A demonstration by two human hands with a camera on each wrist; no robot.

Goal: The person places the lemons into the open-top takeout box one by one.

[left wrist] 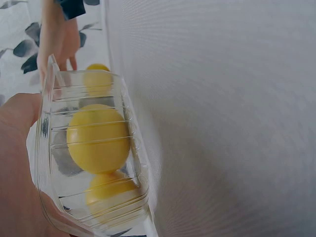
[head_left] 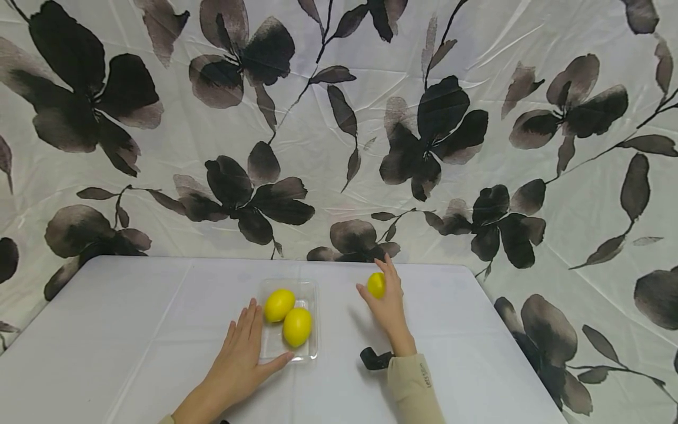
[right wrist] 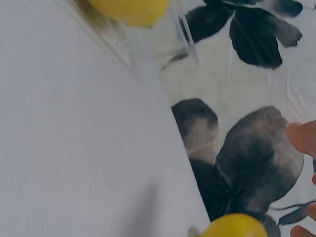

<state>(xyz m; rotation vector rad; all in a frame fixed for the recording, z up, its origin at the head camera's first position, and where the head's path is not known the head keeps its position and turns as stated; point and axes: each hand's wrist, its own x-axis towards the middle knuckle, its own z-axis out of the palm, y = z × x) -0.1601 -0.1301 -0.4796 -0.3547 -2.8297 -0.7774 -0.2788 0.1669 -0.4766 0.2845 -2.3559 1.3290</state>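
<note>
Two yellow lemons (head_left: 279, 305) (head_left: 297, 327) lie in a clear plastic tray (head_left: 313, 294) on the table. My left hand (head_left: 236, 356) rests along the tray's left side with its fingers straight, the thumb out at the near edge. Right of the tray, a third lemon (head_left: 376, 285) sits between the spread thumb and fingers of my right hand (head_left: 389, 303). From the right wrist, this lemon (right wrist: 237, 227) shows at the bottom, with fingertips (right wrist: 302, 138) stretched out apart from it. The left wrist view looks along the tray (left wrist: 44, 123) at its lemons (left wrist: 98, 140).
A white cloth covers the table (head_left: 159, 312). Behind its far edge hangs a pale curtain (head_left: 339, 129) with dark flowers. A black device (head_left: 376, 358) sits at the right wrist, beside the beige sleeve (head_left: 413, 388).
</note>
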